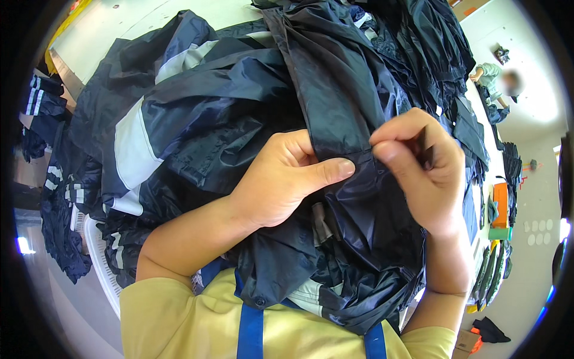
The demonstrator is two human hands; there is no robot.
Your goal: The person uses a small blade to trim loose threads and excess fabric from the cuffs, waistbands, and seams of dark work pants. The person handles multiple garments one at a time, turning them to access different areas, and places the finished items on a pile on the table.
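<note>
A dark navy, shiny jacket (335, 90) with pale grey strips is spread in front of me and over my lap. My left hand (278, 176) grips a folded, seamed part of it, thumb on top and fingers underneath. Close to the right edge of that fold, my right hand (424, 161) is closed in a pinch, its thumb and forefinger tips at the cloth. Whatever lies between those fingertips is too small to make out. Inside the curled fingers of the right hand shows a small dark pointed thing (426, 149), mostly hidden.
More dark garments (424, 48) are heaped on the pale table (137, 21) ahead. At the left stands a white plastic basket (98, 257) beside hanging striped garments (45, 102). An orange box (500, 203) and folded clothes line the right side. Another person (493, 84) is at the far right.
</note>
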